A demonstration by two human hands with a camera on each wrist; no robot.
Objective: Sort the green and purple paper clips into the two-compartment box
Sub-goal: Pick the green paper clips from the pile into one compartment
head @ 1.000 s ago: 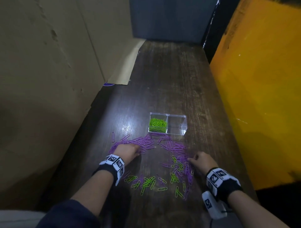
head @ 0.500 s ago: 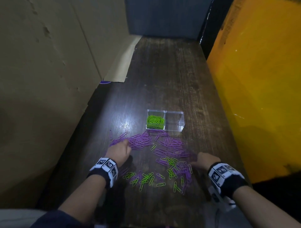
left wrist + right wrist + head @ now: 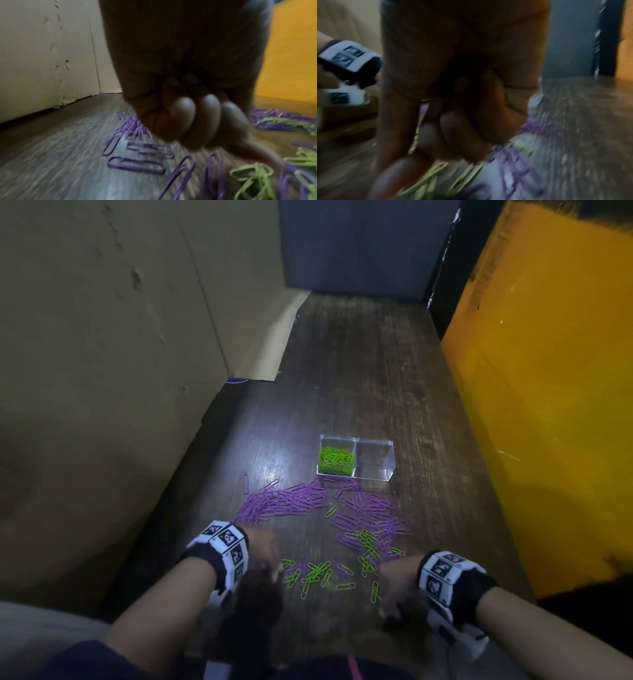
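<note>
A clear two-compartment box stands mid-table. Its left compartment holds green clips; the right one looks empty. In front of it purple clips lie spread, mixed on the right with green ones. More loose green clips lie between my hands. My left hand has three fingers curled into the palm and the index stretched to the table beside green clips; I see nothing in it. My right hand is curled too, and a blurred green sliver shows between its fingers.
The dark wooden table is narrow. A cardboard wall runs along the left, a yellow panel along the right, and a dark panel closes the far end. A single purple clip lies apart at left.
Both hands have drawn back from the purple pile toward me, and now sit on either side of the loose green clips. The box has not moved.
</note>
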